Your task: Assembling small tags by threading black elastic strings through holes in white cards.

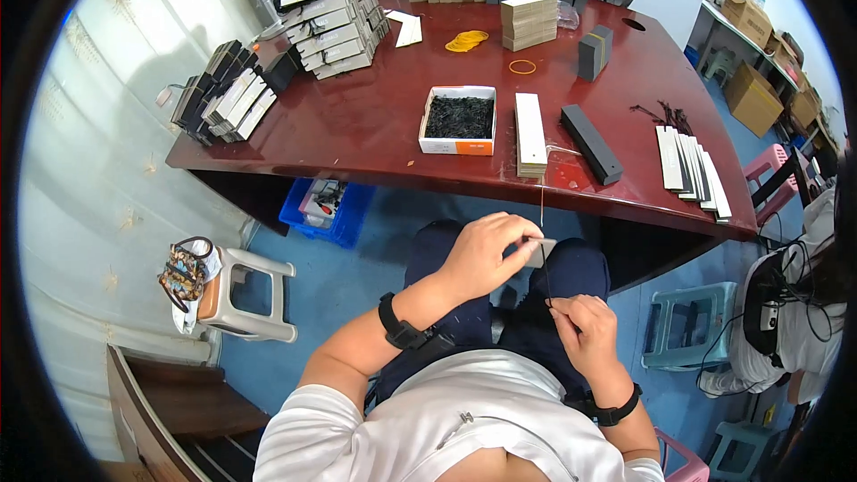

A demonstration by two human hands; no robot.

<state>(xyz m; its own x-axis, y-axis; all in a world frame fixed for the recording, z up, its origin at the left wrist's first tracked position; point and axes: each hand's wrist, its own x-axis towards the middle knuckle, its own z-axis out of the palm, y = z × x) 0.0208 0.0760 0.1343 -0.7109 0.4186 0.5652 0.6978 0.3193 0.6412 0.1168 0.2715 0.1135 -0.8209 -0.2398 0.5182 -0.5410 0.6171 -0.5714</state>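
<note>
Above my lap, my left hand point(491, 252) pinches a small pale card tag point(541, 253) by its edge. A black cord point(547, 278) runs down from the card to my right hand point(586, 330), whose fingers are closed on its lower end. Between the table edge and the card stretches a thin, light rod or thread point(542, 205); which of these it is I cannot make out. On the table just ahead are a stack of white tags point(529, 129), a stack of black tags point(591, 145) and an open box point(458, 148) full of black cords point(460, 117).
Fanned white tags point(692, 170) with black cords lie on the right of the red table point(357, 125). Piled tag bundles point(330, 22) stand at the left, near yellow rubber bands point(466, 41). A blue crate point(328, 214) sits underneath; stools point(254, 290) flank me. Someone sits at the right.
</note>
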